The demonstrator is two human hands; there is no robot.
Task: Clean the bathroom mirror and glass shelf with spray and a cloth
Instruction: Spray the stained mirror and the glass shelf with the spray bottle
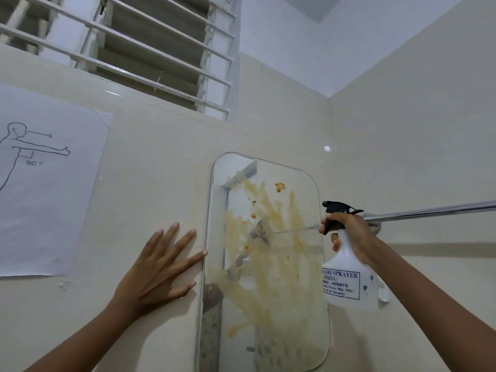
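Right hand (pixel 351 234) squeezes the white plastic spray bottle (pixel 349 275) by its neck; looks light. Left hand (pixel 158 267) lies spread flat beside the fragile, stained rounded mirror (pixel 268 264).

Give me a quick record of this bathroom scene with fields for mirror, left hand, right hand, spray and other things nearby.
mirror: smeared with orange-brown streaks
left hand: flat on wall tile beside mirror, fingers spread
right hand: gripping spray bottle, finger on trigger
spray: thin jet hitting the glass
nearby: towel rail, paper poster, louvred window
cloth: not visible
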